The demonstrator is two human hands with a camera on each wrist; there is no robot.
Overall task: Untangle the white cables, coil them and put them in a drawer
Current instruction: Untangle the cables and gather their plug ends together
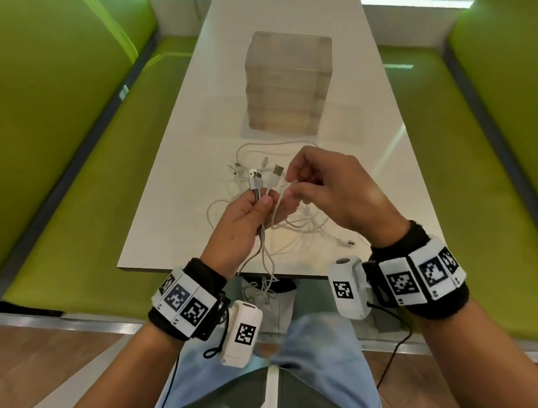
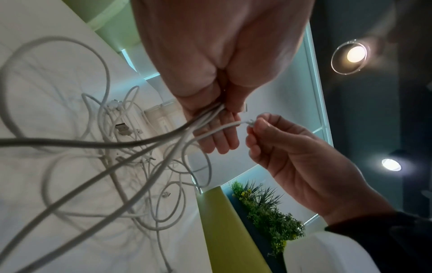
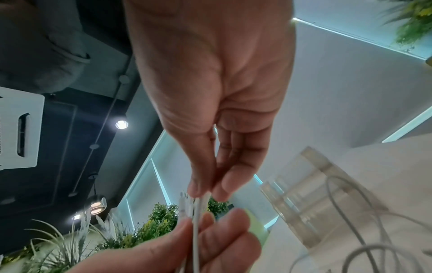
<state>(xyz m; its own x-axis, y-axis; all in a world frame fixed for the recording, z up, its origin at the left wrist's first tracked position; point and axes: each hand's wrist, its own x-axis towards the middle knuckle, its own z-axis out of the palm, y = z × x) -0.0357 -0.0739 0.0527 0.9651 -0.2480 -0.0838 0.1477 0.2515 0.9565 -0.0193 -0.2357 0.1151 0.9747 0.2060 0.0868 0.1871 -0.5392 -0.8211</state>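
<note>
Head view: over a glossy white table (image 1: 371, 116), the left hand (image 1: 242, 224) grips several plug ends of the white cables (image 1: 303, 223); the right hand (image 1: 332, 190) pinches another.

Left wrist view: thin, round, rubbery loops sprawl tangled.

Right wrist view: translucent drawer unit (image 3: 311, 199) waits; feeding each end slowly should prevent knots.

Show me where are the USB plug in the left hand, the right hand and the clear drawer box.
USB plug (image 1: 277, 170), head view, metal tip.
right hand (image 1: 332, 194), head view, back of hand.
clear drawer box (image 1: 287, 82), head view, front wall.
</note>
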